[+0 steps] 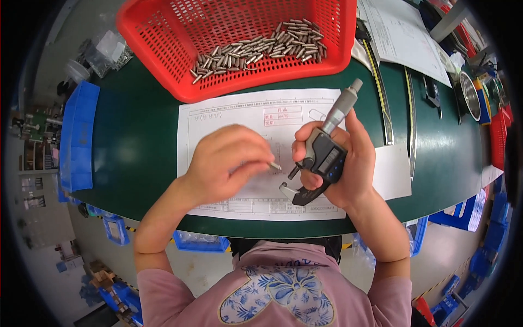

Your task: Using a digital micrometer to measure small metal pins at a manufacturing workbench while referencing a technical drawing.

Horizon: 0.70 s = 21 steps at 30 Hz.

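My left hand (226,161) is closed in a pinch on a small metal pin (276,166), blurred by motion, just left of the micrometer's jaws. In my right hand (358,163) lies a black and silver digital micrometer (328,150), tilted with its thimble pointing up and to the right. My right fingers wrap round its frame. A gap shows between the measuring faces, with nothing in it. Both hands hover over a printed drawing sheet (229,117). Beyond it stands a red perforated basket (180,91) holding a heap of similar metal pins (261,50).
A blue bin (79,136) stands at the table's left edge, near plastic bags of small parts (106,52). On the right lie yellow-edged strips (381,98), more papers (406,41) and a roll of tape (469,95). The green tabletop (131,131) curves toward me.
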### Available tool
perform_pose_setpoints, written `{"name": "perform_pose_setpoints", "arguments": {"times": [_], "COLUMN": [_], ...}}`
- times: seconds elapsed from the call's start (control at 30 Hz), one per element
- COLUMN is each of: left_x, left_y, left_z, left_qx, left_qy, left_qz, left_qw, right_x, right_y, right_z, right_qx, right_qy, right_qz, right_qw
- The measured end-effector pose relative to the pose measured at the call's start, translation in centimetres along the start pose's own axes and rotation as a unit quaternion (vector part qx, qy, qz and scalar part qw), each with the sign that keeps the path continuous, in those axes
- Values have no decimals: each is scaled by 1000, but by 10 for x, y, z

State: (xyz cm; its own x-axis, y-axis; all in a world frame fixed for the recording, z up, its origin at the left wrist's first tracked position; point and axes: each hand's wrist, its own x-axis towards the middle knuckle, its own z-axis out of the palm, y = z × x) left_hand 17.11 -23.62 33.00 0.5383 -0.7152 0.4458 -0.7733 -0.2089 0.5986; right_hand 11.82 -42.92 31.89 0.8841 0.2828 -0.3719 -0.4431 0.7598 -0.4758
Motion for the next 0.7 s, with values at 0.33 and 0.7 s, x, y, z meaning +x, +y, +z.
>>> {"name": "perform_pose_setpoints", "arguments": {"times": [0.33,0.7], "left_x": [-11,-10], "left_y": [16,19], "left_z": [10,11], "left_qx": [-9,-31], "left_qy": [-28,-52], "left_qz": [47,28], "left_qw": [998,998], "right_x": [-1,-3], "right_y": [2,2], "right_z": [0,1], "right_qx": [19,13], "right_qy": [-46,-38], "right_qz": [41,30], "right_qw": [998,999]}}
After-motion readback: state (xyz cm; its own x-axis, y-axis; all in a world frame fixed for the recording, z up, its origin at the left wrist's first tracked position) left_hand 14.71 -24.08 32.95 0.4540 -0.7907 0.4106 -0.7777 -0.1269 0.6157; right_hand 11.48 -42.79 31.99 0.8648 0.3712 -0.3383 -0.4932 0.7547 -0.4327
